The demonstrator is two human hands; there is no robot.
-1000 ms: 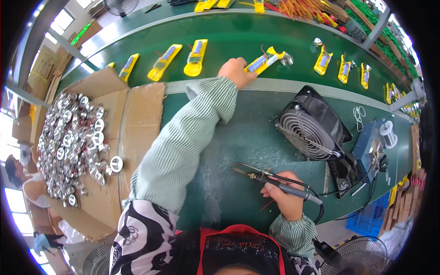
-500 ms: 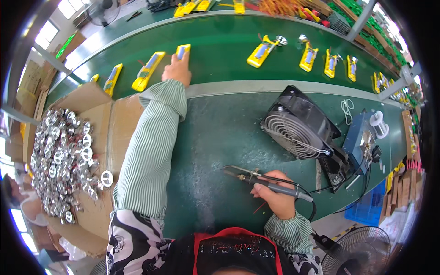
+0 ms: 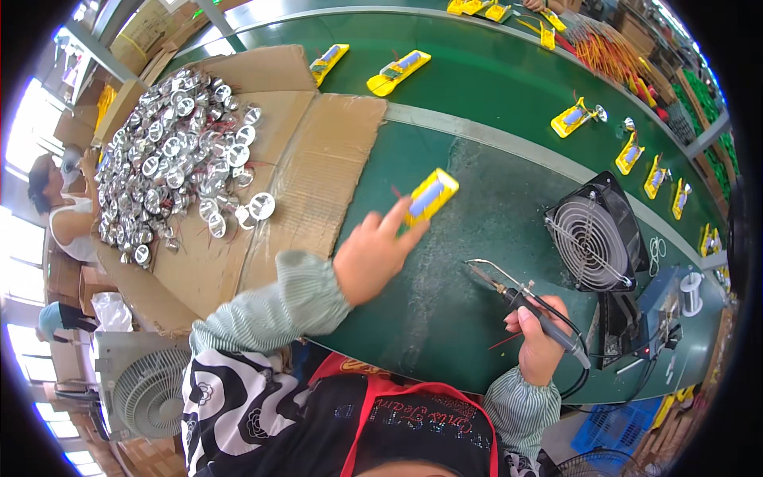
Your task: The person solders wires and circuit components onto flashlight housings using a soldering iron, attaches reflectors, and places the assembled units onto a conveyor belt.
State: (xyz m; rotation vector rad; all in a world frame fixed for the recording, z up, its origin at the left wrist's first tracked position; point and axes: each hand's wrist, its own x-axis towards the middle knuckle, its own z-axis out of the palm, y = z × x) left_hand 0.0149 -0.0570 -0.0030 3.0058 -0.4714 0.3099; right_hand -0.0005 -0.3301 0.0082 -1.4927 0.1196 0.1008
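Left hand (image 3: 372,256) pinches a yellow part (image 3: 430,196) over the green bench (image 3: 445,318); right hand (image 3: 540,342) grips the soldering iron (image 3: 509,292). Looks like the positioning step: next needs the part flat near the tip.

Bright daylight floods the scene from the windows (image 3: 24,262) at the left rim, which are blown out to white. The green table (image 3: 485,95) is evenly lit, with only soft, faint shadows. The heap of metal parts (image 3: 171,171) throws small glints. Fisheye distortion bends the table's straight edges toward the black circular border. The left hand (image 3: 369,254) is slightly blurred; the centre is otherwise sharp.
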